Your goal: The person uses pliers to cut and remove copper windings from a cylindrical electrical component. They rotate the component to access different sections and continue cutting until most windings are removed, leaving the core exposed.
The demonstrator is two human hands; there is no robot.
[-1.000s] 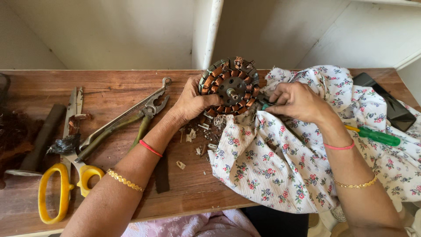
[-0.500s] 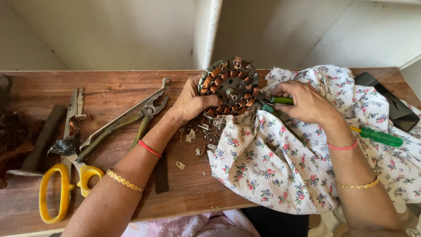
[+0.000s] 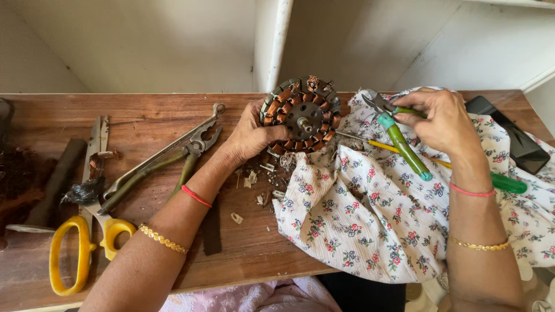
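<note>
Where you sit at the near edge of the desk, things run like this, nearest first.

Near left corner: yellow-handled scissors lie flat, blades pointing toward the far edge.

Near right: floral cloth is spread over the right half of the desk and hangs past its near edge.

Left middle: long pliers with dull handles lie slantwise, jaws toward the far edge; a dark flat bar lies close to the left edge.

Middle: pale scraps are scattered on the bare wood just left of the cloth.

Your left hand: its grip is closed around the left rim of the motor stator, thumb across the front face, holding it up on edge.

Motor stator: a round core ringed with copper coils, standing near the far edge at the middle of the desk, its lower right rim touching the cloth.

Your right hand: its grip is wrapped around one handle of the green-handled cutters, their metal nose pointing left toward the stator but apart from it.

Under the cutters: a green-handled screwdriver with a yellow shaft lies on the cloth.

Far right corner: a black flat case rests partly on the cloth.
</note>
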